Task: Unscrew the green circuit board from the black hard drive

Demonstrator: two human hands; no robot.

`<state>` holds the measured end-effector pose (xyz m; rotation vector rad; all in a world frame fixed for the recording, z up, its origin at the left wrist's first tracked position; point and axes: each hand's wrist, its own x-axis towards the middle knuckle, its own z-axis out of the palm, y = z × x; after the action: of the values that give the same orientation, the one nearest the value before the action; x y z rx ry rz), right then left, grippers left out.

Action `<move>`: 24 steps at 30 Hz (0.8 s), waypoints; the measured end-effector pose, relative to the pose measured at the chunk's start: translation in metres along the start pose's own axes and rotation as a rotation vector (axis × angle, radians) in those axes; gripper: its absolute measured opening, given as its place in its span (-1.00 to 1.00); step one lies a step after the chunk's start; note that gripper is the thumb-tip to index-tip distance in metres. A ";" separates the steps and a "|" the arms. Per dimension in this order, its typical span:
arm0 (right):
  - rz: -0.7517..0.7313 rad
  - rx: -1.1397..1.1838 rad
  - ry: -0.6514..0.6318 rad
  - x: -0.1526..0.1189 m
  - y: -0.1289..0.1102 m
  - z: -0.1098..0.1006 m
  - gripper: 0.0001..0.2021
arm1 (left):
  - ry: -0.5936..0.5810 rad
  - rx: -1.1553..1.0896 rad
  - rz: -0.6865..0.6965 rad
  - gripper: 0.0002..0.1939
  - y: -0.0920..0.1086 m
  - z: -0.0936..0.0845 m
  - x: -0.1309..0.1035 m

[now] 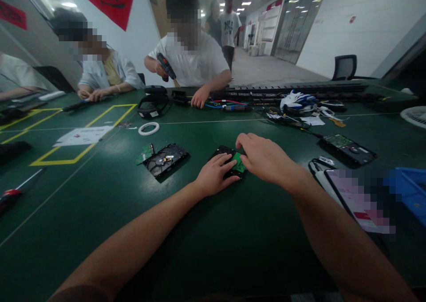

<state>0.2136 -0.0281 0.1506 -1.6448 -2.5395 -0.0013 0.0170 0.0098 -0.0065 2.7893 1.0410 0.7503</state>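
Note:
A black hard drive with a green circuit board (239,163) lies on the green table between my hands. My left hand (218,172) rests flat on the drive with its fingers spread. Over the board's right side, my right hand (261,155) is closed, its fingers curled together; whatever it grips is hidden. To the left lies another black drive casing (169,159), with a loose green board (145,154) at its left edge. A third drive (349,149) sits at the right.
A white ring (148,128), a paper sheet (83,135) and a red-handled screwdriver (13,194) lie left. At the right are a phone (356,200) and a blue bin (412,189). Across the table, a person holds a power drill (166,65) near cables (229,103).

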 end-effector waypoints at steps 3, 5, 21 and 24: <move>0.028 -0.006 -0.009 0.000 -0.002 -0.002 -0.75 | -0.003 -0.002 0.001 -0.34 0.000 -0.001 0.000; 0.056 -0.023 -0.014 0.001 -0.003 -0.003 -0.77 | -0.006 -0.008 0.006 -0.35 0.001 -0.002 0.001; -0.046 0.022 -0.001 0.000 0.002 0.001 -0.76 | 0.002 -0.016 0.001 -0.37 0.001 -0.002 0.001; -0.043 0.046 -0.009 0.000 0.001 0.001 -0.71 | 0.004 -0.024 0.003 -0.36 0.002 -0.002 0.001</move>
<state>0.2146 -0.0276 0.1494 -1.5774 -2.5607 0.0605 0.0176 0.0090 -0.0037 2.7712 1.0211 0.7645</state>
